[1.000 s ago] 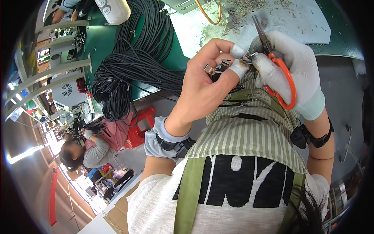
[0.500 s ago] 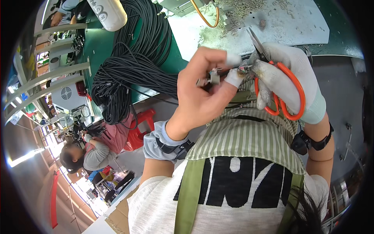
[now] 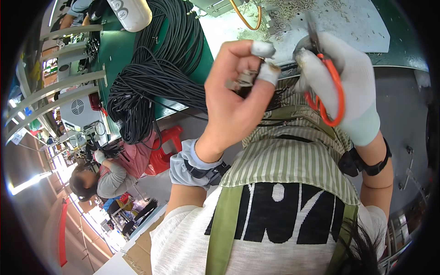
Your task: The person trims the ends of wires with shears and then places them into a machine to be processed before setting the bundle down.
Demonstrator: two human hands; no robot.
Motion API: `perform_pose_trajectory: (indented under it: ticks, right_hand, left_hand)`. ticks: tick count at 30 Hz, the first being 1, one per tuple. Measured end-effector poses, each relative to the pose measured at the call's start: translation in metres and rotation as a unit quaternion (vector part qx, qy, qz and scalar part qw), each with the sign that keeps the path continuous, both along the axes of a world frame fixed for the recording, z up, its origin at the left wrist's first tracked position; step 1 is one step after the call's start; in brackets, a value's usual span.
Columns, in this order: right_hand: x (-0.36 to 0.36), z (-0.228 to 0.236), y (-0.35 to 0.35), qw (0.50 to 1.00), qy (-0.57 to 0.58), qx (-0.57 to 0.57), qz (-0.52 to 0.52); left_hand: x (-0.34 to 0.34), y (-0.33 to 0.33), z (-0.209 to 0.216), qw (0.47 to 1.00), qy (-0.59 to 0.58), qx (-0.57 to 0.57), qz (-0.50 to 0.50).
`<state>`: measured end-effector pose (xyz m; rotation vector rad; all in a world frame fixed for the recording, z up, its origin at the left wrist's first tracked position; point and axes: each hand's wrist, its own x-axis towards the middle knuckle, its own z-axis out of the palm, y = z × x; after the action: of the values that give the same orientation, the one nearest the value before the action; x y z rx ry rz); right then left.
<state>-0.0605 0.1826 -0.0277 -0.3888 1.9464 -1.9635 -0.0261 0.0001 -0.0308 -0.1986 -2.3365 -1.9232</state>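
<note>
My left hand (image 3: pixel 238 98) is raised in front of my chest and pinches a small metal connector (image 3: pixel 242 81) on the end of thin black wires (image 3: pixel 279 98), between taped fingertips. My right hand (image 3: pixel 341 87) wears a white glove and grips orange-handled scissors (image 3: pixel 327 91), blades pointing up beside the left fingertips. The two hands are close together, almost touching.
A large bundle of black cables (image 3: pixel 156 68) drapes over the edge of a green workbench (image 3: pixel 114 50). A white mat (image 3: pixel 321 23) strewn with small cut scraps lies beyond my hands. A red stool (image 3: pixel 162 146) stands below, and another person (image 3: pixel 107 169) sits at the lower left.
Both hands have come nearer to the camera and slightly lower. The scissors have shifted from touching the connector to standing just right of it.
</note>
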Motion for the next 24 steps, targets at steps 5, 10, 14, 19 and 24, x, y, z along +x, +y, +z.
perform_pose_trajectory:
  ticks: [5,10,14,19,24]
  right_hand:
    - [0.015,-0.006,-0.008,0.884,0.362,0.273,-0.115]
    - [0.019,-0.002,-0.008,0.836,0.404,0.362,-0.087]
    - [0.015,-0.005,-0.007,0.804,0.441,0.392,-0.077]
    - [0.015,-0.013,-0.008,0.845,0.403,0.345,-0.065]
    - [0.017,-0.010,-0.008,0.915,0.326,0.232,-0.056]
  left_hand:
    - [-0.004,-0.006,-0.003,0.994,0.055,-0.090,-0.011]
    - [-0.003,-0.005,-0.005,0.997,0.037,-0.065,-0.032]
    - [-0.004,-0.007,-0.005,0.995,0.027,-0.080,-0.045]
    - [-0.004,-0.001,-0.004,0.999,0.011,-0.008,-0.049]
    - [-0.004,-0.004,-0.003,0.990,0.089,-0.093,-0.063]
